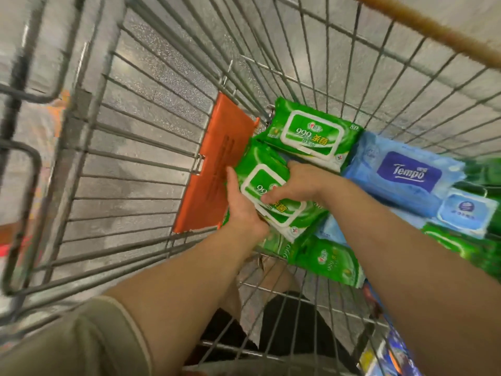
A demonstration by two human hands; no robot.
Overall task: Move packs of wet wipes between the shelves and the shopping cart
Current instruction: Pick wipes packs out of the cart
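Head view. Both hands reach down into the shopping cart (151, 158) and clamp 1 green wipes pack (267, 185) between them. The left hand (244, 210) holds the pack's left edge, thumb pointing up along that edge. The right hand (295, 185) lies over the pack's top and right side, fingers curled across the white lid. The hands are near each other, separated only by the width of the pack.

Edges and open room:
- Directly left of the left hand stands an orange panel (217, 164), touching or just beside the held pack; which of the 2 cannot be told.
- Left of that panel the wire basket floor is bare, giving wide open room.
- Just beyond the right hand lies a second green pack (311, 131), lid up, close to the held pack.
- Right of the right forearm lies a blue Tempo pack (406, 177), and past it a smaller light-blue pack (466, 213).
- Under the forearms lie lower green packs (330, 259), partly beneath the held pack.
- The cart's orange-brown handle bar (433, 28) crosses the far right corner, well apart from both hands.

Hidden or unclear:
- The left-hand fingers are under the pack and out of sight.
- The right edge of the frame cuts off further green packs; their count cannot be told.
- The left frame edge is motion-blurred; objects outside the wires there cannot be identified.
- Coloured packaging at the lower right is blurred and cropped.
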